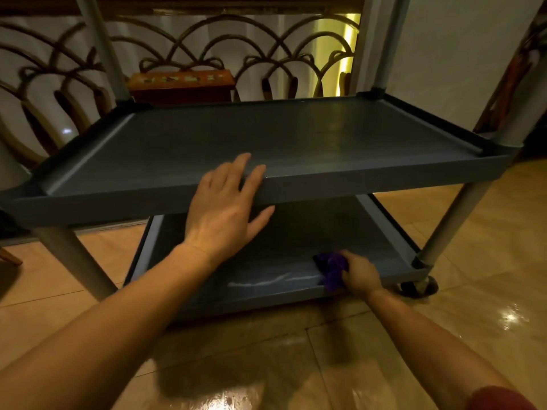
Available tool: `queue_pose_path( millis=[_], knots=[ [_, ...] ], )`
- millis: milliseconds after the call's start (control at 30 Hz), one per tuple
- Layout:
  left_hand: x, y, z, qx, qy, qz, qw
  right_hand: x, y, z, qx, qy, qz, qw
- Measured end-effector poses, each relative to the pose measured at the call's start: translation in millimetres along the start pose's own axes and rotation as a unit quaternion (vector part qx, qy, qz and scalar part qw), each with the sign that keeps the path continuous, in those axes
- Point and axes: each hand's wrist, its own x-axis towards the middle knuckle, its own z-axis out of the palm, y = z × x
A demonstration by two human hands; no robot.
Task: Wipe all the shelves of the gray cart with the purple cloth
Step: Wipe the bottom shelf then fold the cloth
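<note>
On the bottom shelf (266, 279), right grip (359, 275) clamps purple cloth (333, 269); left grip (228, 208), fingers spread, rests on middle shelf (296, 143).

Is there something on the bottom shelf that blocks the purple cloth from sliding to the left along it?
Nothing visible blocks it. The right hand holds the purple cloth at the right front of the bottom shelf, and the surface to its left looks bare except for a pale streak. The left hand rests higher, on the middle shelf edge.
</note>
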Motion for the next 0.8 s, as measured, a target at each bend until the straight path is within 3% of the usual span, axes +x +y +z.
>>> queue_pose_path(
  millis=[100, 167, 300, 433, 667, 800],
  knots=[
    [1.9, 2.1, 8.1, 0.006, 0.005, -0.015, 1.0, 16.0, 17.3, -21.4, 0.048, 0.15, 0.026, 0.987],
    [0.9, 11.9, 14.9, -0.002, 0.013, -0.042, 0.999, 27.1, 33.7, -30.9, 0.027, 0.189, 0.03, 0.981],
    [2.7, 19.0, 16.6, -0.013, 0.031, -0.061, 0.998, 39.9, 56.8, -17.3, -0.054, -0.016, 0.097, 0.994],
    [-3.5, -9.5, 14.7, 0.001, 0.063, -0.046, 0.997, 44.2, 54.9, -0.8, -0.043, 0.093, 0.138, 0.985],
    [-9.4, -2.5, 26.3, -0.016, 0.087, -0.117, 0.989, 58.8, 24.6, 20.2, -0.051, 0.059, 0.197, 0.977],
    [-12.2, -9.2, 30.9, -0.008, 0.108, -0.094, 0.99, 66.3, -17.8, 44.6, 0.006, 0.083, 0.129, 0.988]
  ],
)
